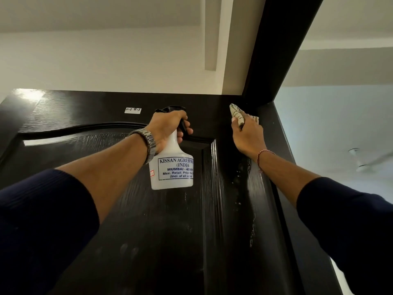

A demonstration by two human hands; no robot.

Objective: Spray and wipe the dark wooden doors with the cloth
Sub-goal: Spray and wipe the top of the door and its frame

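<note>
While the left hand point(168, 129) grips the neck of a white spray bottle point(171, 167) held up before the dark wooden door point(148, 231), the right hand point(247, 137) presses a bunched, patterned cloth point(237, 113) against the door's upper right corner, fingers curled over it. Pale droplets streak the door's right stile below the cloth, and a small white label point(133, 110) sits near the door's top edge.

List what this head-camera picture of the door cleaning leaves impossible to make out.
- Spray bottle nozzle: hidden by the left hand.
- Bottle label's right end: curves out of sight.
- Cloth: mostly covered by the right hand.
- Door bottom: cut off by the frame edge.
- Small sticker: writing too small.
</note>
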